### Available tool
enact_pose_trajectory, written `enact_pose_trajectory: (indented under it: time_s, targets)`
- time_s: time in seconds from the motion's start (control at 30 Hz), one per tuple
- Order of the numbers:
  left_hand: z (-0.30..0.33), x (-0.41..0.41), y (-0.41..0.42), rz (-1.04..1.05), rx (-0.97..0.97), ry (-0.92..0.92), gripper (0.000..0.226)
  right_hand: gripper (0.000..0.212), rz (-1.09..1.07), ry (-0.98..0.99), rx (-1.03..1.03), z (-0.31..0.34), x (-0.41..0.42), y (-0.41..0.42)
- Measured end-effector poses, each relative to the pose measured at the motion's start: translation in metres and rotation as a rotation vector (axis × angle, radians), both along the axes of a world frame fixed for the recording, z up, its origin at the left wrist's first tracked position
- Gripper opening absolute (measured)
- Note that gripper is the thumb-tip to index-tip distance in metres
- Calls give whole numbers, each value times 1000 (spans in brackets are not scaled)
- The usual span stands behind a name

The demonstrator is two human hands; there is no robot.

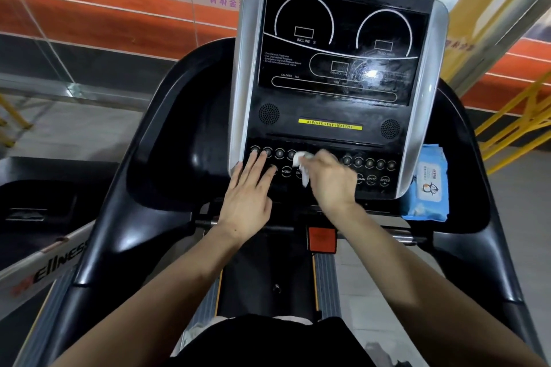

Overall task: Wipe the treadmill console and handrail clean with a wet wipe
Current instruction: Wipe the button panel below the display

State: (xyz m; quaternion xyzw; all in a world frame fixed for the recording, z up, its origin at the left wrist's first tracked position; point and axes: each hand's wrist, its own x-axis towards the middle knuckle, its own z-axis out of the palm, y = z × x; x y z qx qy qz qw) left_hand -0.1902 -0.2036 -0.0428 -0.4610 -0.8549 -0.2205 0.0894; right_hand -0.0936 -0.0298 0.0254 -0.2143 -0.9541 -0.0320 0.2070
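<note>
Dark shorts [268,340] fill the bottom edge, and two bare forearms reach forward from there over the treadmill belt [326,280]. Ahead of them a red safety clip [322,239] sits on the crossbar just below the console [337,68]. The left hand [249,192] lies flat on the lower left of the button panel [369,171], fingers straight and slightly spread, fingertips reaching the top row of round buttons; it holds nothing. The right hand [331,177] is curled round a crumpled white wet wipe [301,165] and presses it against the middle of the button panel, beside the MODE button [286,171]. Part of the wipe sticks out to the left of the knuckles and hangs down a little. Higher up, the dark display shows smeared, streaky marks around a bright reflection on its right half. A blue pack of wipes [428,185] rests in the tray to the right of the console, leaning against its silver edge. The black handrail [110,217] curves down on the left side.
</note>
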Motion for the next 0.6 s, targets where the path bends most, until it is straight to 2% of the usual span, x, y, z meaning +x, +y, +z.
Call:
enact_pose_trajectory:
  time_s: [0.13,0.27,0.33,0.4,0.5,0.6]
  targets:
    - [-2,8,8,-27,-14,4,71,21,-90,88,-53,3,-10,11]
    - [-2,4,9,-30,-3,32,71,21,8,70,-48,-34,30,-6]
    - [-1,2,10,-33,-4,40,71,22,23,80,-25,-33,32,2]
    - [-1,3,11,-39,-13,46,70,16,-69,126,-17,-19,21,17]
    - [-2,4,12,-50,-20,64,70,12,-228,235,-134,-2,7,31]
    - [-4,1,12,-55,-22,78,71,15,-131,227,-115,-11,-4,4]
